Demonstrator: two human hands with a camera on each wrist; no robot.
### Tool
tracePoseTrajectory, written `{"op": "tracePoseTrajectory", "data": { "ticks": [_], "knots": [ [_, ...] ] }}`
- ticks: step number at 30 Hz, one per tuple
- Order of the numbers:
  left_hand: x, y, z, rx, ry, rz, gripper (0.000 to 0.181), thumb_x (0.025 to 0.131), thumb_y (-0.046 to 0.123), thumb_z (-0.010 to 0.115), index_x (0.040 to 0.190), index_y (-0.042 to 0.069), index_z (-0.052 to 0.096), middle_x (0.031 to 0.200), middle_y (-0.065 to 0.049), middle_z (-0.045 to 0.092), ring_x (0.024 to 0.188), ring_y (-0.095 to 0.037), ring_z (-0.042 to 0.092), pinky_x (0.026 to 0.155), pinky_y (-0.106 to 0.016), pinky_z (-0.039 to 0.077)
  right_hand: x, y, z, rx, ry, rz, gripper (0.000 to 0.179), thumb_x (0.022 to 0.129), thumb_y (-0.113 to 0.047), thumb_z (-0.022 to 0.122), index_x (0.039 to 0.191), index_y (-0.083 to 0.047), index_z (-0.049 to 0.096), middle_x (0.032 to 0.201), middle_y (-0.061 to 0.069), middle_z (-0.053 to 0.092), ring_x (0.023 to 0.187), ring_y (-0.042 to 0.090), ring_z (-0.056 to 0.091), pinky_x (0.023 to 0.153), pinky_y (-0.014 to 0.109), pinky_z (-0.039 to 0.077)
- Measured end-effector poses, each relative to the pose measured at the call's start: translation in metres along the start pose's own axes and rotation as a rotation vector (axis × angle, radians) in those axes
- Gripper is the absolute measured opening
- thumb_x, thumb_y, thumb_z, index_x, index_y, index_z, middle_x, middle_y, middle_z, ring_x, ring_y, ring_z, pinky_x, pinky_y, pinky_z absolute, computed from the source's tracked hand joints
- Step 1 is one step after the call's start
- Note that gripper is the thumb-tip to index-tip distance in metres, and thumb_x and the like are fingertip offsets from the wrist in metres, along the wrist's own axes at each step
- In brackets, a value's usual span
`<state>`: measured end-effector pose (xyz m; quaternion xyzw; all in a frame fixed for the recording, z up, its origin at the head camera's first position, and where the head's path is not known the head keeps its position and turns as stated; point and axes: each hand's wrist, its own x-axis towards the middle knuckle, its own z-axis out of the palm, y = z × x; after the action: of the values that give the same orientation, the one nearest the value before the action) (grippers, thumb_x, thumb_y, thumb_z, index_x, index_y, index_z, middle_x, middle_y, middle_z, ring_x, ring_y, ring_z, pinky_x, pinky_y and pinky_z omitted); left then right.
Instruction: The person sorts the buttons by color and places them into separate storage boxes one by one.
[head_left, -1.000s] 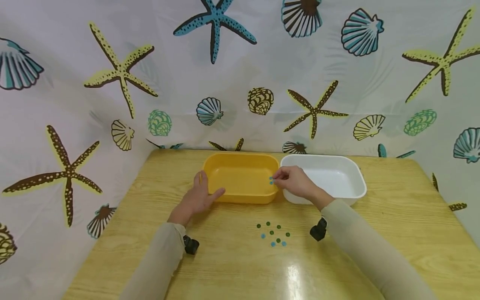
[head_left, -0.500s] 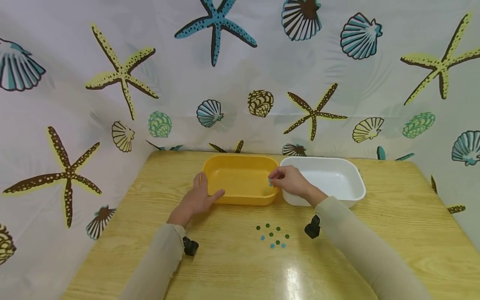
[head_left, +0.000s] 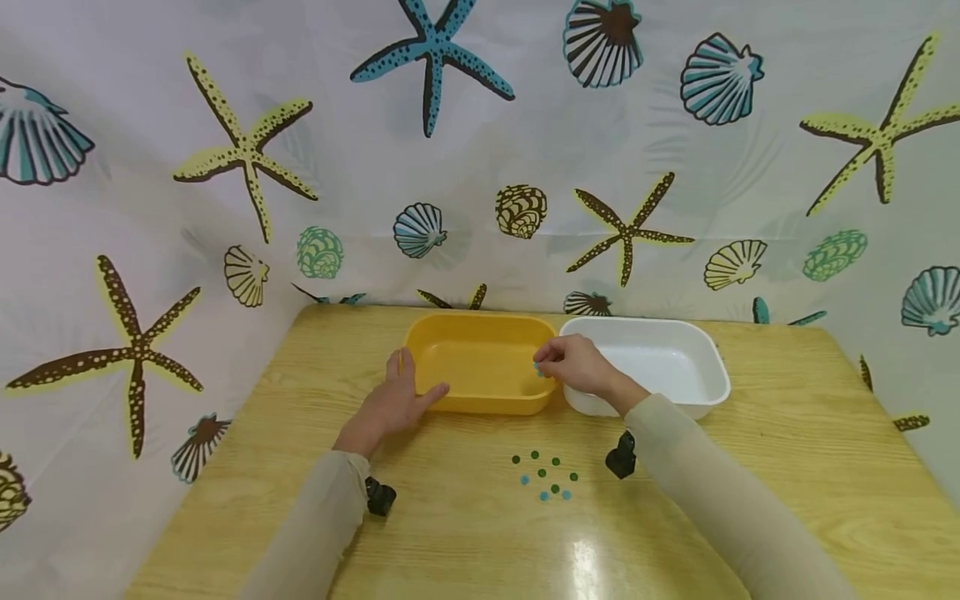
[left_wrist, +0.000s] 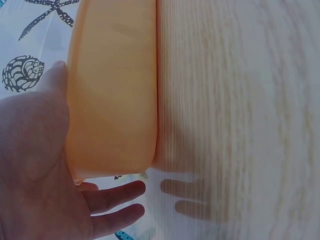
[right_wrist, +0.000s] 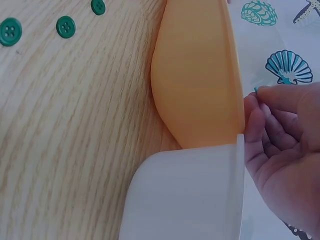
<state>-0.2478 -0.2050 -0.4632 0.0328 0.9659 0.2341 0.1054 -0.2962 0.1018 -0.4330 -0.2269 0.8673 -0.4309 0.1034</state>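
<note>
My right hand (head_left: 583, 365) pinches a small blue button (head_left: 538, 368) between thumb and fingertips, over the right end of the yellow tray (head_left: 487, 403). Only a thin sliver of the button's edge shows in the right wrist view, and whether more than one is held I cannot tell. My left hand (head_left: 392, 402) rests against the tray's left end, thumb at the front rim. In the left wrist view its fingers (left_wrist: 117, 197) reach out straight past the tray's end. Several green buttons (head_left: 542, 472) and blue buttons (head_left: 543, 496) lie loose in front of the trays.
A white tray (head_left: 714, 392) stands right beside the yellow one, under my right wrist. Both sit near the back of the wooden table (head_left: 465, 533), before a cloth (head_left: 480, 142) printed with shells and starfish.
My right hand has lowered slightly toward the yellow tray's inside, and less blue shows at its fingertips. The left hand keeps its place on the tray. The head view has tilted up a little.
</note>
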Motion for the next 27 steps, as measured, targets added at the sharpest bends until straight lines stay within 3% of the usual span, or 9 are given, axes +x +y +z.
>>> {"op": "tracePoseTrajectory", "data": {
  "ticks": [4, 11, 20, 27],
  "knots": [
    [0.003, -0.001, 0.0, -0.001, 0.0, 0.016, 0.106, 0.089, 0.068, 0.041, 0.148, -0.003, -0.012, 0.153, -0.024, -0.008, 0.1, -0.036, 0.056, 0.09, -0.049, 0.045, 0.003, -0.001, -0.002, -0.018, 0.001, 0.01, 0.016, 0.091, -0.01, 0.062, 0.101, 0.0, 0.068, 0.085, 0.006, 0.065, 0.078, 0.022, 0.061, 0.068, 0.029, 0.048],
    [0.004, -0.001, -0.002, -0.002, -0.005, 0.018, 0.104, 0.091, 0.065, 0.042, 0.147, -0.005, -0.012, 0.152, -0.025, -0.009, 0.1, -0.038, 0.056, 0.089, -0.049, 0.045, 0.013, -0.004, -0.004, -0.034, -0.027, 0.017, 0.019, 0.092, -0.01, 0.06, 0.105, 0.002, 0.067, 0.09, 0.014, 0.066, 0.085, 0.034, 0.062, 0.068, 0.029, 0.047],
    [0.002, -0.003, -0.003, 0.023, -0.006, 0.017, 0.106, 0.089, 0.069, 0.038, 0.147, -0.005, -0.012, 0.152, -0.025, -0.009, 0.102, -0.038, 0.055, 0.09, -0.049, 0.044, 0.025, -0.005, -0.003, -0.037, -0.034, 0.055, 0.019, 0.092, -0.011, 0.061, 0.105, 0.001, 0.068, 0.095, 0.016, 0.067, 0.081, 0.029, 0.062, 0.067, 0.029, 0.048],
    [0.002, -0.001, -0.006, 0.024, -0.002, 0.015, 0.107, 0.089, 0.07, 0.038, 0.147, -0.005, -0.012, 0.152, -0.025, -0.009, 0.105, -0.04, 0.054, 0.092, -0.05, 0.043, 0.026, -0.007, 0.0, -0.084, -0.01, 0.06, 0.019, 0.092, -0.011, 0.062, 0.105, 0.0, 0.068, 0.089, 0.008, 0.067, 0.075, 0.022, 0.06, 0.065, 0.027, 0.047]
  ]
}}
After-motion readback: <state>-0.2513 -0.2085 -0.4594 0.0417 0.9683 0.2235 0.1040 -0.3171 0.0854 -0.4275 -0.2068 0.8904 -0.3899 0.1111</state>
